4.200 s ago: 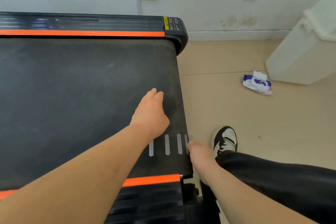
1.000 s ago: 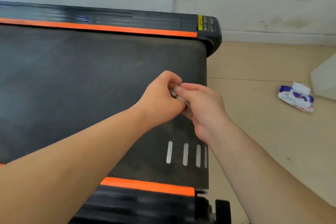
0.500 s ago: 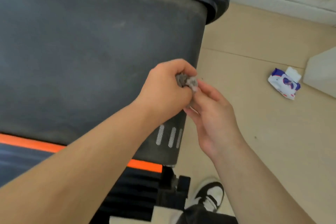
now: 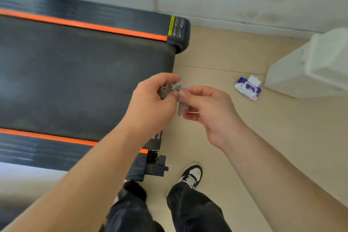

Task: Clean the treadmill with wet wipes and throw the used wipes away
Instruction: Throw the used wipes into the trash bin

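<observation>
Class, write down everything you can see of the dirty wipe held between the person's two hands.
The used wipe is a small crumpled wad, soiled grey, looking like soft cloth. Most is bunched in the grip of the left hand; a limp flap hangs down, pinched by the right hand. It is held in the air at the end of the treadmill belt, touching only the hands.

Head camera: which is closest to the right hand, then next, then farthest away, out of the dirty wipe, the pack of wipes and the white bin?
Starting from the right hand:
1. used wipe: pinched in that hand's fingers, just to its left.
2. wet-wipe pack: on the floor, off to the right.
3. white bin: farther right, past the pack.
</observation>
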The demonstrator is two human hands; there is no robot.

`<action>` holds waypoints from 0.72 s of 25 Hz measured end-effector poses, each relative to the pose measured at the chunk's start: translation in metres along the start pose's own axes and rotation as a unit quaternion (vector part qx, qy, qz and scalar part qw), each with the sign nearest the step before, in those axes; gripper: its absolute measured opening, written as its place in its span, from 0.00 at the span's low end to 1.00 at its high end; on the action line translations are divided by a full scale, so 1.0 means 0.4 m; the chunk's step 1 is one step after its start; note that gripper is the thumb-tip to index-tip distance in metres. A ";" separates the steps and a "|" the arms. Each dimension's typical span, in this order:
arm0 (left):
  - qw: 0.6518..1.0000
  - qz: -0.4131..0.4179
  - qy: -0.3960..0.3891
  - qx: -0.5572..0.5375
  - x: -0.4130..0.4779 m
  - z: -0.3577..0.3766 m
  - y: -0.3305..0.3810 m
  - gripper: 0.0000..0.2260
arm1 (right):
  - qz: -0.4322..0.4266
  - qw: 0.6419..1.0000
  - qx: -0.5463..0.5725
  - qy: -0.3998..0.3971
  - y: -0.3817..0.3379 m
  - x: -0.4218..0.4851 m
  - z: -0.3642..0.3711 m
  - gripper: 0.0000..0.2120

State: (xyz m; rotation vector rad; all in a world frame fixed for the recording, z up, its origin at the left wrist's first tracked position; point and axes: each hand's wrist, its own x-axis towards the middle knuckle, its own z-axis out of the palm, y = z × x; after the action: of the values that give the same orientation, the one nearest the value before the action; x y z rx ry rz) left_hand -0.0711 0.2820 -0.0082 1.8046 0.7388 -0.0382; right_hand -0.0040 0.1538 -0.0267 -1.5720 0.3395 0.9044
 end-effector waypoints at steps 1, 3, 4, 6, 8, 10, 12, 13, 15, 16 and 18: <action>1.000 0.007 -0.001 -0.003 -0.023 0.009 0.072 0.14 | -0.005 1.000 -0.013 0.003 -0.061 -0.041 -0.038 0.03; 1.000 0.020 -0.009 -0.010 -0.058 0.033 0.187 0.13 | -0.013 0.999 -0.033 0.013 -0.150 -0.101 -0.103 0.02; 0.999 0.027 -0.019 -0.008 -0.075 0.046 0.239 0.12 | -0.016 0.999 -0.043 0.024 -0.186 -0.133 -0.135 0.03; 0.998 0.035 -0.051 -0.007 -0.103 0.072 0.334 0.12 | -0.014 0.998 -0.044 0.046 -0.245 -0.200 -0.194 0.06; 0.994 0.042 -0.097 -0.014 -0.134 0.100 0.420 0.13 | -0.012 0.997 -0.017 0.068 -0.288 -0.269 -0.255 0.07; 0.989 0.071 -0.127 0.004 -0.162 0.140 0.504 0.14 | -0.020 0.994 0.018 0.103 -0.334 -0.333 -0.321 0.07; 0.981 0.095 -0.166 0.024 -0.199 0.199 0.585 0.19 | -0.037 0.987 0.046 0.150 -0.371 -0.396 -0.402 0.09; 0.976 0.106 -0.186 0.032 -0.210 0.236 0.616 0.21 | -0.050 0.982 0.051 0.177 -0.385 -0.416 -0.445 0.10; 0.972 0.118 -0.199 0.038 -0.229 0.322 0.665 0.22 | -0.071 0.971 0.054 0.221 -0.408 -0.446 -0.540 0.08; 0.973 0.116 -0.194 0.033 -0.235 0.378 0.691 0.19 | -0.078 0.967 0.060 0.233 -0.416 -0.457 -0.601 0.07; 0.978 0.096 -0.186 0.006 -0.242 0.495 0.744 0.15 | -0.086 0.964 0.076 0.240 -0.428 -0.465 -0.726 0.05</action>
State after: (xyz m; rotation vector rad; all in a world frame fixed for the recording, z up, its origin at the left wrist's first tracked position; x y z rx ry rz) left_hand 0.0642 0.0134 0.2079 1.8037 0.2982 -0.2469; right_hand 0.0923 -0.1293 0.2157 -1.6365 0.5902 0.3452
